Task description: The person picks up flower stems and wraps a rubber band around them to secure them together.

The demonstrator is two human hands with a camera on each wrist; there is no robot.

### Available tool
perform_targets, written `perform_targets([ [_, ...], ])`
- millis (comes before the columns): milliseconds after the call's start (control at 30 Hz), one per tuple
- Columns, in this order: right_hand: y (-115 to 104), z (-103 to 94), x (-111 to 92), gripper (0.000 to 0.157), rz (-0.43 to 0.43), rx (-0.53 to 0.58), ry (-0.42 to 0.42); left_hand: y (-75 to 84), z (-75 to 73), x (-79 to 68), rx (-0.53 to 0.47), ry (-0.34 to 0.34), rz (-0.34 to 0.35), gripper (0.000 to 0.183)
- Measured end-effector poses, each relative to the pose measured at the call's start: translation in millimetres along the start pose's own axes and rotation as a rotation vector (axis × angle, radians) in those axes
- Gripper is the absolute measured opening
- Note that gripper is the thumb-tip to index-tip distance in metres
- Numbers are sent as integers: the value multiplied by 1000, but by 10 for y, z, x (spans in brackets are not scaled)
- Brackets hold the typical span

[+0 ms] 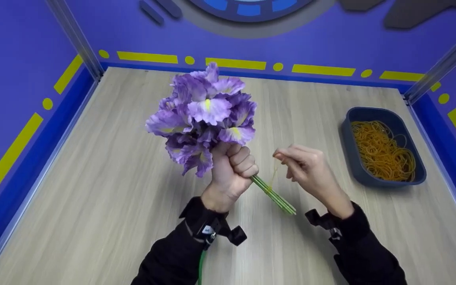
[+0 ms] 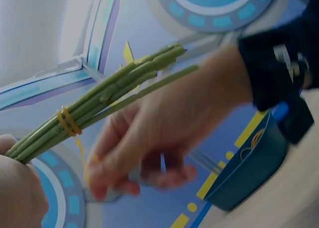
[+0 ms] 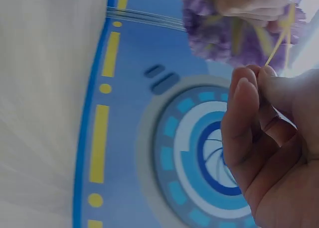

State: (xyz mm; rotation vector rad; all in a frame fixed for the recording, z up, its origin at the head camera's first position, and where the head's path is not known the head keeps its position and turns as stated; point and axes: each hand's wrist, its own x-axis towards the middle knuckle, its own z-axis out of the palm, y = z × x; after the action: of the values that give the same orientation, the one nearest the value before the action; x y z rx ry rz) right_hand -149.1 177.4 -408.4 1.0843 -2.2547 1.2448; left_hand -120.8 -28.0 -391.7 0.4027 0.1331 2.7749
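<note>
A bunch of purple artificial irises [image 1: 208,111] is held up in my left hand [image 1: 234,170], fingers curled round the green stems [image 1: 279,200] just below the blooms. The stem ends stick out down and to the right. Around them, below the fist, runs a yellow rubber band [image 2: 68,121], looped more than once in the left wrist view. My right hand [image 1: 307,168], right of the stems, pinches a loop of that band between thumb and fingertips. The right wrist view shows the band stretched taut from the stems to the pinch [image 3: 266,68].
A dark blue-grey bin [image 1: 352,166] of loose yellow rubber bands [image 1: 384,154] stands on the right of the wood-grain table [image 1: 105,166]. Blue panels [image 1: 311,47] with yellow marks wall the table at the back and both sides. A green cable [image 1: 201,265] runs from the left wrist.
</note>
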Motion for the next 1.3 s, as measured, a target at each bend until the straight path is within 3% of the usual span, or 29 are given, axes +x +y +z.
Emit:
perform_targets([
  [133, 67, 246, -38, 24, -52, 6, -58, -18, 36, -15, -52, 55, 60, 52],
  [333, -69, 571, -135, 14, -85, -22, -151, 34, 32, 0, -110, 89, 186, 49],
  [533, -301, 684, -247, 18, -159, -159, -201, 160, -4, 34, -119, 82, 293, 49],
  [700, -525, 658, -289, 6, -201, -191, -245, 260, -32, 57, -145, 101, 362, 45],
  [967, -768, 536, -311, 8, -240, -171, -235, 302, -68, 70, -123, 102, 405, 45],
  [1133, -849, 386, -269, 14, -239, -110, -181, 281, -66, 61, -87, 68, 408, 51],
  [1300, -851, 134, -189, 19, -253, -110, -73, 225, -22, 43, -59, 55, 352, 52],
])
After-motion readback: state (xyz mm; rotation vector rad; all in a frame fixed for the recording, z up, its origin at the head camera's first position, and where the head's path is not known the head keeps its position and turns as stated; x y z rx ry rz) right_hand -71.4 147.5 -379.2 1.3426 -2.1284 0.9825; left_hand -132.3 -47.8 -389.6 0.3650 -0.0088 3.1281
